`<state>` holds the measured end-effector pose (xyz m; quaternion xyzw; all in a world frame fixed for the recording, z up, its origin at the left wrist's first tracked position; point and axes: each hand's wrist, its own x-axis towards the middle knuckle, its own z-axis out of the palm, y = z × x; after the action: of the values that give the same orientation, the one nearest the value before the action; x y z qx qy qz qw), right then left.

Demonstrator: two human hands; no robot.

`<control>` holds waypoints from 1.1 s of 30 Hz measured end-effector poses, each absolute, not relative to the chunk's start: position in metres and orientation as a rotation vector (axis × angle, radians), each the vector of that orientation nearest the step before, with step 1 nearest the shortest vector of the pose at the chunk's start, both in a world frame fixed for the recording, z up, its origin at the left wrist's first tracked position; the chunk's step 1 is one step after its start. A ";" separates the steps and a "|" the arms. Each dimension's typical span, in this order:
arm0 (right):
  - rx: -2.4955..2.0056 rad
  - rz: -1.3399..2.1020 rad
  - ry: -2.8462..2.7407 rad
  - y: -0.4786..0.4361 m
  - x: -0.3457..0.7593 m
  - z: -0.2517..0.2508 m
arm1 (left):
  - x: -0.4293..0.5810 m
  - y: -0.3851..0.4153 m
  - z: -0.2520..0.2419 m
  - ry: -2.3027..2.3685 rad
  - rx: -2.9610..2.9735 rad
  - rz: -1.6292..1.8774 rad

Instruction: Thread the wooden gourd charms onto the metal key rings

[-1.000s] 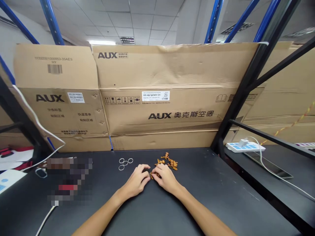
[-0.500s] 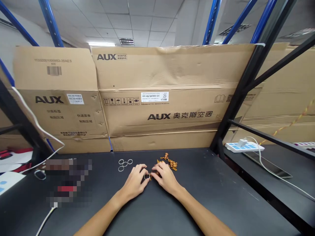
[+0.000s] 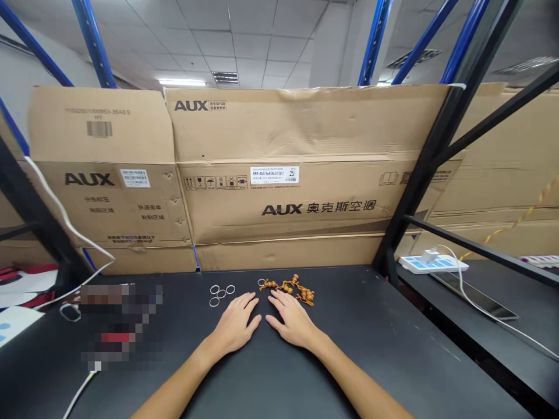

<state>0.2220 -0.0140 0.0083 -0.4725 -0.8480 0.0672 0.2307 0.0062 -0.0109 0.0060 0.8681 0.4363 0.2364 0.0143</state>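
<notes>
your left hand point(image 3: 236, 323) and right hand point(image 3: 293, 321) lie open, grip released, just below the light, knobbly wooden gourd charms point(image 3: 288, 286); pinch the largest gourd point(image 3: 307, 294).

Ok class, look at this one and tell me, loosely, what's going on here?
A person rests their left hand and right hand open on a black table, holding nothing. Just beyond the right hand lies a string of small golden-brown gourd charms. Four silver-coloured rings lie beyond the left hand. Flattened AUX cardboard boxes stand behind the table.
</notes>
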 end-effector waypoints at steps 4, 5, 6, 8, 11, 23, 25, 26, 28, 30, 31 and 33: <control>-1.345 0.236 -2.344 -0.013 0.224 0.009 | 0.005 -0.010 0.003 1.366 2.707 0.721; -1.348 0.245 -2.344 -0.013 0.224 0.009 | 0.005 -0.010 0.003 1.368 2.710 0.717; -1.350 0.254 -2.345 -0.014 0.224 0.009 | 0.006 -0.010 0.004 1.369 2.714 0.711; -1.355 0.266 -2.345 -0.014 0.223 0.010 | 0.006 -0.011 0.004 1.369 2.716 0.696; -1.355 0.269 -2.346 -0.014 0.223 0.011 | 0.005 -0.011 0.004 1.380 2.716 0.674; -1.303 0.183 -2.310 -0.012 0.224 0.004 | 0.006 -0.002 -0.008 1.810 2.591 0.818; -1.294 0.134 -2.259 -0.011 0.224 0.004 | 0.005 0.000 -0.010 1.841 2.589 0.817; -1.294 0.103 -2.228 -0.011 0.223 0.004 | 0.005 0.000 -0.010 1.839 2.597 0.806; -1.319 0.029 -2.166 -0.009 0.224 0.006 | 0.005 0.000 -0.009 1.823 2.618 0.776; -1.380 -0.048 -2.111 -0.006 0.227 0.006 | 0.005 -0.001 -0.008 1.833 2.625 0.762; -1.417 -0.079 -2.092 -0.004 0.228 0.006 | 0.005 -0.001 -0.008 1.855 2.621 0.759; -1.471 -0.115 -2.077 -0.001 0.231 0.004 | 0.006 -0.001 -0.007 1.907 2.600 0.742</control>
<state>0.2314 -0.0008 0.0040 -0.5520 -0.7795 -0.0432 0.2928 0.0058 -0.0007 -0.0066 0.7830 0.5744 0.2235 -0.0837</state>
